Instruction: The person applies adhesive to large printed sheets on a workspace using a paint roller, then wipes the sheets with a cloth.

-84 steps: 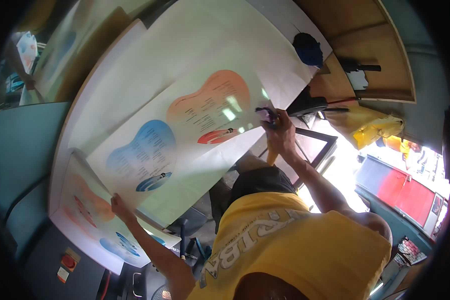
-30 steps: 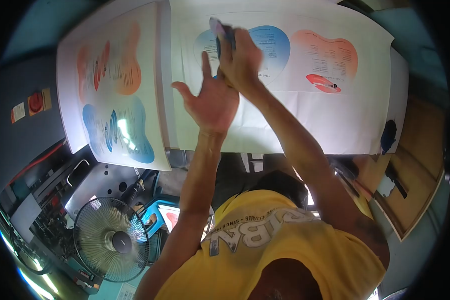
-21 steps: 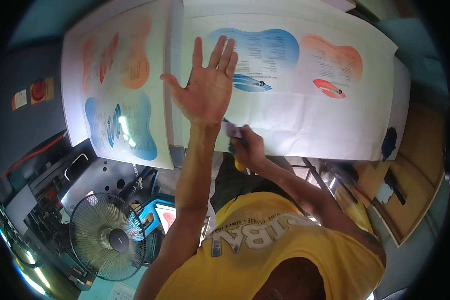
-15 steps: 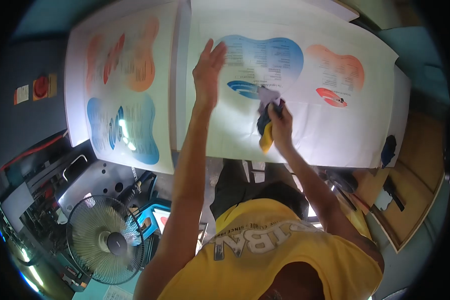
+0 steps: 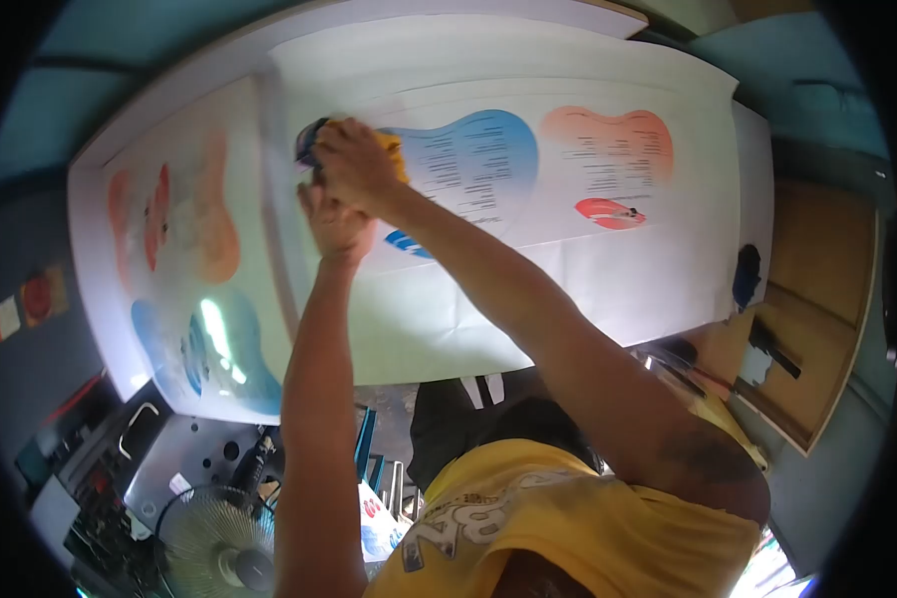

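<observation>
My right hand (image 5: 357, 164) is closed around a bunched rag (image 5: 310, 146) and presses it onto the large white printed sheet (image 5: 448, 319). Dark folds of the rag stick out on the left of the fingers, and a yellow part shows on the right. Just below, my left hand (image 5: 337, 224) rests on the sheet with fingers stretched out, close against my right wrist. Beside the hands lies a blue printed shape (image 5: 513, 149) with lines of text, partly covered by my right hand. Farther right is an orange printed shape (image 5: 618, 130).
At left, another printed sheet (image 5: 254, 199) with orange and blue shapes lies on the table. A dark cloth (image 5: 747, 276) hangs at the table's right edge. A wooden tray (image 5: 817, 269) is to the right. A fan (image 5: 209, 543) stands below left.
My right hand has carried the rag up and left across the sheet. My left hand has come down beside it. The camera view has shifted.
</observation>
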Available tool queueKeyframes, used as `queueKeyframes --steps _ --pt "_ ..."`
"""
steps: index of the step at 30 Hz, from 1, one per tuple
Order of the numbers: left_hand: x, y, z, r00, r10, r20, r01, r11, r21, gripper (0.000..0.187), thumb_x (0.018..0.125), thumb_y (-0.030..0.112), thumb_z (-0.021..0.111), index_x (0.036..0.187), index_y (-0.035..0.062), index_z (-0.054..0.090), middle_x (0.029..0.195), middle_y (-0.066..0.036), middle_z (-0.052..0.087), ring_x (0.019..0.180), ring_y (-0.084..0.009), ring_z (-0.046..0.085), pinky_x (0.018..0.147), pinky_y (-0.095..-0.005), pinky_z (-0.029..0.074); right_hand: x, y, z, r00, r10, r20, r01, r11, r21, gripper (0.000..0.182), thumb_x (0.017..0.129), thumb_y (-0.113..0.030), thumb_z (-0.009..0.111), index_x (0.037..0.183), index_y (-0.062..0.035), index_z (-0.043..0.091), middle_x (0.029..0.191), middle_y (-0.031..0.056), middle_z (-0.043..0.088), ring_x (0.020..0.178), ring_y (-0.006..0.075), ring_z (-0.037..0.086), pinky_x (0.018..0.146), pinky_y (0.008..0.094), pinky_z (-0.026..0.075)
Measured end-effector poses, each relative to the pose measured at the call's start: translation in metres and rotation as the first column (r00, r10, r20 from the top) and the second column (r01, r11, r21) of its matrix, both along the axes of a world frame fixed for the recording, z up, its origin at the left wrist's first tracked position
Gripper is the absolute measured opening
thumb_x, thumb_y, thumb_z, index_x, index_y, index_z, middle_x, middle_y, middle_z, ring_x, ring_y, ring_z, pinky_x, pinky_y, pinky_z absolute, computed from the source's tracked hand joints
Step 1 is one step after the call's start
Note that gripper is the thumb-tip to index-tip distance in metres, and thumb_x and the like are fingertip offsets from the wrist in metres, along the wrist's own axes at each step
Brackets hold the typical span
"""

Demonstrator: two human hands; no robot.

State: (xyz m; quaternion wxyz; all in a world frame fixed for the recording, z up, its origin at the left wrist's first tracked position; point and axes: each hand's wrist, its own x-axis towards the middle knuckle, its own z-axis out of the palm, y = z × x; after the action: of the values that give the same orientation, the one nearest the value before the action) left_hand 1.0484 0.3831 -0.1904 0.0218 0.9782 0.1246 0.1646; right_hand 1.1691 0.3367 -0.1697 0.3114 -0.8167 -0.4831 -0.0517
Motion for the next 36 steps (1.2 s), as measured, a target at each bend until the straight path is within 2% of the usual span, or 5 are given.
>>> queueKeyframes --steps 17,27,30,33,36 --pt "0.011 -0.006 0.016 0.976 0.128 -0.179 -0.146 0.985 -0.092 0.061 0.105 0.041 0.034 0.161 0.0163 0.035 0.167 -0.010 0.035 0.153 -0.0349 0.033 0.120 -0.0678 0.021 0.164 -0.293 -0.004 0.915 -0.293 0.275 0.359 0.904 -0.231 0.042 0.085 -0.025 0.071 0.126 -0.0188 0.071 0.125 0.0036 0.057 0.113 0.0313 0.053 0.092 0.0449 0.048" --pt "0.013 -0.010 0.019 0.977 0.112 -0.180 -0.135 0.983 -0.122 0.064 0.106 0.046 0.032 0.160 0.0124 0.036 0.166 -0.015 0.036 0.152 -0.0387 0.033 0.118 -0.0691 0.021 0.255 -0.462 0.004 0.754 -0.487 0.441 0.656 0.522 -0.545 0.037 0.093 -0.019 0.065 0.130 -0.0124 0.065 0.129 0.0102 0.055 0.117 0.0327 0.053 0.096 0.0461 0.050" --pt "0.014 -0.008 0.019 0.980 0.114 -0.163 -0.130 0.988 -0.087 0.063 0.106 0.043 0.035 0.160 0.0124 0.036 0.165 -0.015 0.037 0.152 -0.0389 0.034 0.118 -0.0691 0.022 0.262 -0.458 0.014 0.549 -0.683 0.482 0.775 0.202 -0.598 0.040 0.090 -0.018 0.067 0.128 -0.0048 0.063 0.129 0.0145 0.055 0.117 0.0331 0.054 0.094 0.0481 0.051" --pt "0.016 -0.009 0.017 0.979 0.127 -0.158 -0.142 0.987 -0.082 0.062 0.105 0.041 0.036 0.161 0.0123 0.035 0.166 -0.014 0.036 0.152 -0.0387 0.034 0.118 -0.0691 0.022 0.257 -0.437 0.018 0.496 -0.774 0.393 0.840 0.313 -0.444 0.036 0.089 -0.017 0.068 0.121 -0.0001 0.064 0.128 0.0172 0.056 0.117 0.0331 0.056 0.090 0.0482 0.053" --pt "0.011 -0.010 0.017 0.977 0.125 -0.172 -0.142 0.986 -0.088 0.063 0.106 0.042 0.033 0.162 0.0126 0.034 0.166 -0.014 0.035 0.152 -0.0385 0.033 0.119 -0.0683 0.021 0.199 -0.330 -0.010 0.780 -0.595 0.193 0.619 0.778 -0.103 0.028 0.086 -0.020 0.072 0.107 -0.0033 0.066 0.098 0.0153 0.065 0.092 0.0325 0.063 0.082 0.0478 0.053"
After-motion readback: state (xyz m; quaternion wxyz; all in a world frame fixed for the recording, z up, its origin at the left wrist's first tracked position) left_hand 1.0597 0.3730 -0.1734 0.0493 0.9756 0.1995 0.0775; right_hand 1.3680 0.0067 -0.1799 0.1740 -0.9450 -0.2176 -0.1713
